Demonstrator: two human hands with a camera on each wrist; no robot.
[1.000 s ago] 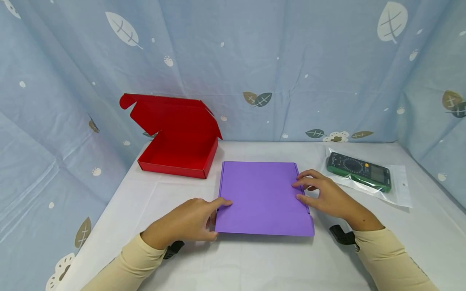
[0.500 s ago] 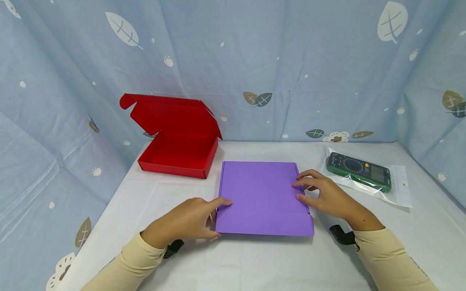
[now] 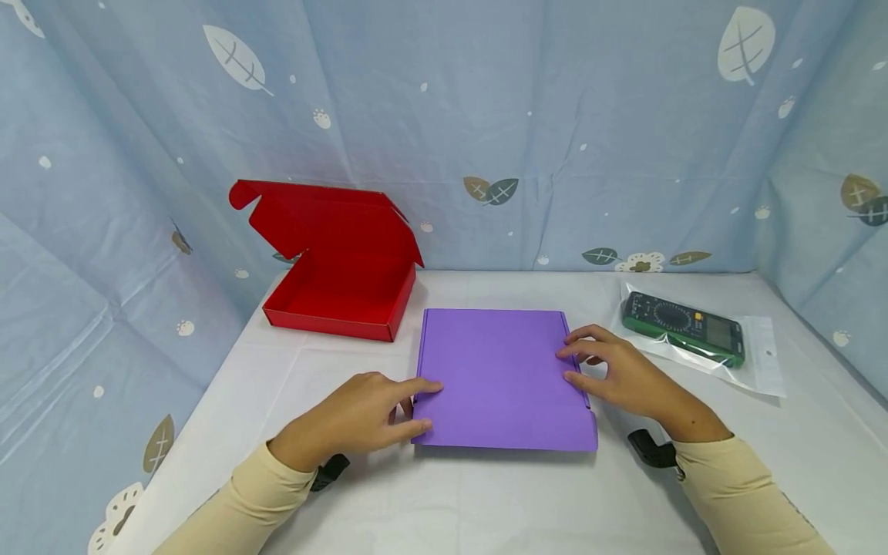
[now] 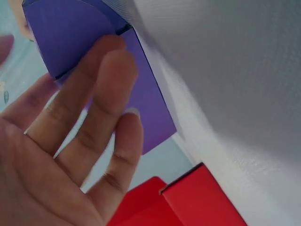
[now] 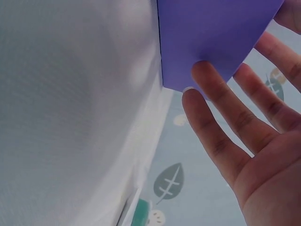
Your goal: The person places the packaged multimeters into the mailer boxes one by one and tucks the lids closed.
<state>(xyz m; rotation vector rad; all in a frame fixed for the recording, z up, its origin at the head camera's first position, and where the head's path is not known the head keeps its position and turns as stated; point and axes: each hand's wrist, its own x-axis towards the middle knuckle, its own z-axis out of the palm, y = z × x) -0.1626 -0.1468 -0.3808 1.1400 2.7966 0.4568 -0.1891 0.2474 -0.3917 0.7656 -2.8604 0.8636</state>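
A flat purple cardboard box (image 3: 499, 370) lies on the white table with its lid down. Its front flap (image 3: 513, 432) sticks out toward me over a dark shadow. My left hand (image 3: 354, 416) is at the left edge, index finger and thumb on the top. In the left wrist view, its other fingers (image 4: 115, 84) lie loosely along the box's purple side. Across from it, my right hand (image 3: 617, 374) rests index finger and thumb on the right edge. Lightly bent fingers (image 5: 216, 89) of that hand touch the side wall in the right wrist view.
Back left stands a red cardboard box (image 3: 333, 324) with its lid raised, nothing showing inside. A green and black multimeter (image 3: 683, 327) in a clear plastic bag (image 3: 766, 354) lies at the back right. A blue patterned curtain (image 3: 444, 139) hangs behind the table (image 3: 486, 501).
My left thumb has moved from below the box's front left corner up onto the flap. The right hand and the purple box look almost unmoved.
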